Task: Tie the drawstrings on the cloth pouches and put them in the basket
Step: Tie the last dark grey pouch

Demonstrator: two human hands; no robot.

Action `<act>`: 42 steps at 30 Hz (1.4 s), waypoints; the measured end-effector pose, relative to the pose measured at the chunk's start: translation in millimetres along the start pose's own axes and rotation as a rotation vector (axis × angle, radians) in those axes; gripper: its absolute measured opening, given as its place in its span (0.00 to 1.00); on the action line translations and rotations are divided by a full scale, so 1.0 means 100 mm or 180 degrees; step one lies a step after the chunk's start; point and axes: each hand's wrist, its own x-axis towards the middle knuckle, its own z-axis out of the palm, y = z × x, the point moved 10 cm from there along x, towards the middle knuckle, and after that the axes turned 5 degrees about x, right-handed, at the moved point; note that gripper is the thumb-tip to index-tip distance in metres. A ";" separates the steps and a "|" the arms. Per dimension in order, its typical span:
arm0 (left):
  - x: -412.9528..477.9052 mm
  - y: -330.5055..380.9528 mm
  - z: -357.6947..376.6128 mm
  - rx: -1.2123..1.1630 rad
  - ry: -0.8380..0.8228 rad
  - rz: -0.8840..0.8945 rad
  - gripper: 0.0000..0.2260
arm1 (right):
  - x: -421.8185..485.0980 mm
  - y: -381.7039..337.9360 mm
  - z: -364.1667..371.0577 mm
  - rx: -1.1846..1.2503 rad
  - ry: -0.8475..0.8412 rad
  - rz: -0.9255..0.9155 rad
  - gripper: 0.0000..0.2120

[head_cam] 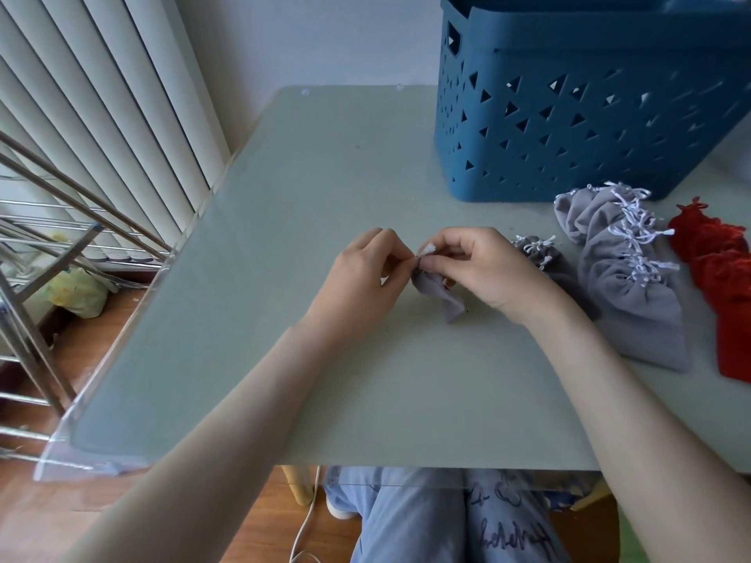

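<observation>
Your knees in pale blue printed trousers show under the near edge of the grey-green tabletop; both forearms reach in over it.

Obs. The small grey cloth pouch is at mid-table between your hands. Its body trails on the surface and its gathered neck is lifted.
- left hand: fingers curled in, thumb and fingertips pinching the white drawstring at the neck.
- right hand: fingers curled round the pouch neck from the other side. Which strand it pinches is hidden behind the fingers.

Step (judged): tying this pouch's cord. Cannot tell whether a knot is formed.

Stock. A second small grey pouch lies just beside your right hand. Larger grey pouches with white cords lie in a row further right, with red cloth pouches beyond them at the frame edge. The blue plastic basket with triangular cut-outs stands at the far right of the table behind those piles; its inside is not in view.

Next (judged): draw the two ends apart to snug the knot against the gathers while keeping the neck bunched. Then carry the pouch up and right, over the basket rim, and drop it in. Risk: the thin cord slips from the pinch and the neck reopens.
</observation>
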 end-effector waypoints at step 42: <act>0.03 0.02 -0.02 0.0354 0.0309 0.0106 0.05 | -0.03 0.06 0.04 0.0114 0.0268 0.0058 0.10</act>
